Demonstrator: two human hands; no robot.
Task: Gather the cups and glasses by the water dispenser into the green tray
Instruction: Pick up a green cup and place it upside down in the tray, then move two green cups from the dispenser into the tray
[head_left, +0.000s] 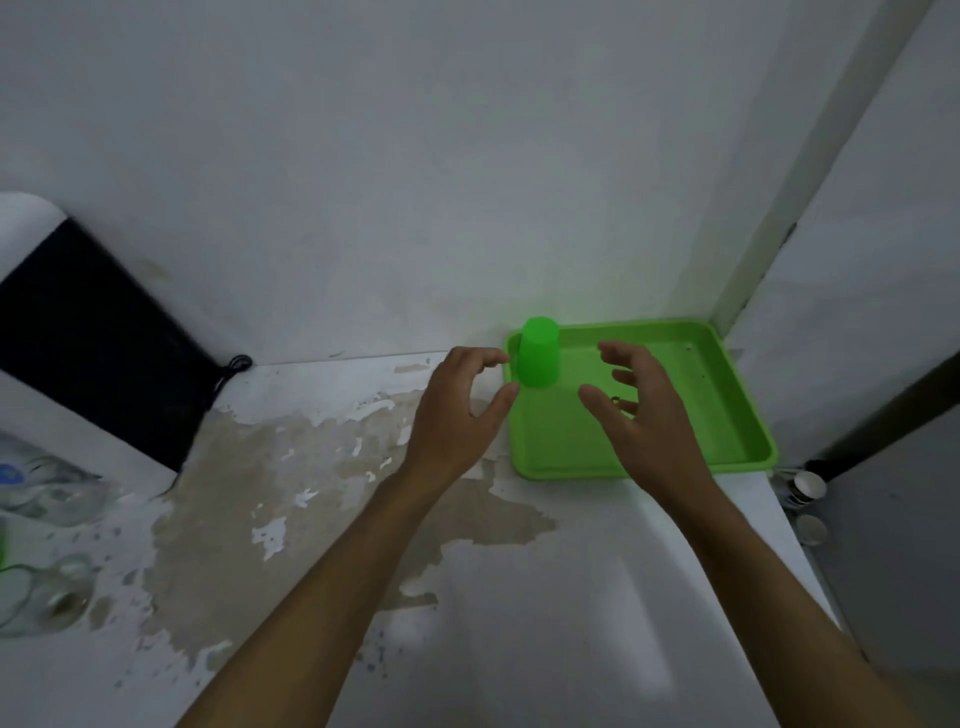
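Observation:
A green tray (727, 395) lies in the far right corner of the white counter. A green plastic cup (539, 353) stands upside down in the tray's far left corner. My left hand (457, 410) hovers just left of the cup, fingers curved and apart, holding nothing. My right hand (644, 410) hangs over the tray's middle, fingers spread and empty, with a ring on one finger. Clear glasses (57, 597) sit blurred at the left edge beside the water dispenser (78, 332).
The counter (322, 467) has peeled, stained paint in its middle. A black cable (228, 374) runs down by the dispenser. Walls close the back and the right. Two small round caps (808, 488) sit in the gap at the counter's right edge.

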